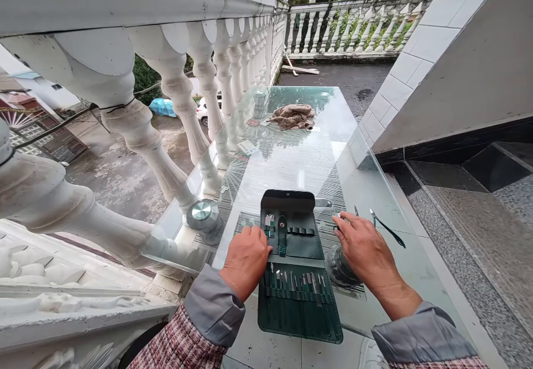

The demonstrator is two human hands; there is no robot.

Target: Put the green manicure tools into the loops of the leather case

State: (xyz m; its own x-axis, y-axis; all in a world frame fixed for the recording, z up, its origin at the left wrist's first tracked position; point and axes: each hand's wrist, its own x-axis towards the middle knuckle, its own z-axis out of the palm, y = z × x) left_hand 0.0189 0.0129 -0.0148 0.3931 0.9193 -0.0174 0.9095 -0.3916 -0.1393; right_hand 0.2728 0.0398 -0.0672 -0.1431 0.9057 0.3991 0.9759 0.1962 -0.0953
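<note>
A dark green manicure case (291, 333) lies unfolded on the glass table (287, 163). Slim metal nail tools (297, 283) fill loops in its lower half; nail clippers (272, 226) and a strap (282, 236) show in the upper half, beside several empty loops. My left hand (246, 258) is closed on the case's left edge, thumb toward the inside. Over the glass right of the case, my right hand (366, 247) is pinched, with a small shiny metal piece (338, 217) at its fingertips, mostly hidden. Nippers with a dark handle (389, 229) lie beyond that hand.
A crumpled brown cloth (292, 117) rests toward the table's far end. A small card (247, 147) lies on the left side. Round table supports (205, 219) show at the glass. White balusters (175, 75) line the left, and stone steps (478, 213) are on the right.
</note>
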